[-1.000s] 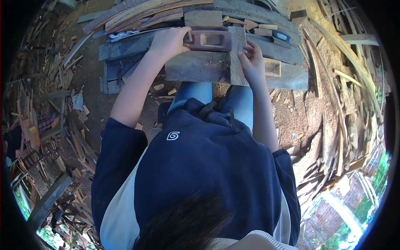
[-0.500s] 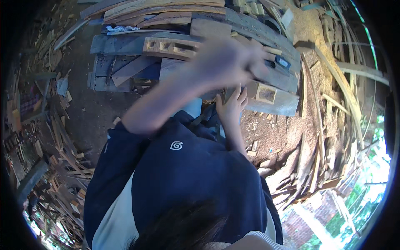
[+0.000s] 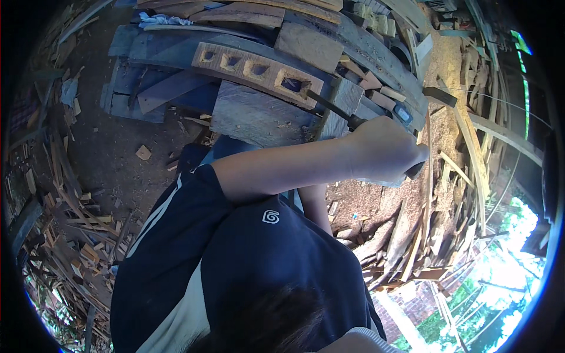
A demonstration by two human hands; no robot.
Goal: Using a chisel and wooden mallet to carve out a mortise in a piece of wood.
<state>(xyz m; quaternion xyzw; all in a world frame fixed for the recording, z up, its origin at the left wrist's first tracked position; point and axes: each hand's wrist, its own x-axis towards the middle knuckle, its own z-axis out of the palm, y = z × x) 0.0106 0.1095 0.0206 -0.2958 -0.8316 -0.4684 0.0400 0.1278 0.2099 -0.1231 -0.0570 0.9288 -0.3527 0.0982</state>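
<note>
My left hand (image 3: 388,147) is closed round the dark handle of a long chisel (image 3: 332,107). The chisel slants up and left, its tip at the right end hole of a wooden block (image 3: 271,76) with several square holes cut in a row. The block lies slantwise over grey boards on the low bench. Beneath my left arm, my right forearm (image 3: 316,206) reaches forward; the right hand is hidden behind the left arm. A grey squared timber (image 3: 344,106) sits beside the chisel shaft, and a wide grey board (image 3: 259,115) lies in front of the block.
Curved planks (image 3: 247,15) are stacked at the far side, near a crumpled pale cloth (image 3: 165,20). A small blue and black object (image 3: 403,113) lies among wood offcuts (image 3: 371,82). Sawdust and long strips (image 3: 412,235) cover the right ground; scrap wood (image 3: 88,253) lies left.
My left hand has moved right and toward me, and the chisel now shows in it. The right hand, seen earlier with fingers apart, is now covered. The view has shifted slightly.
</note>
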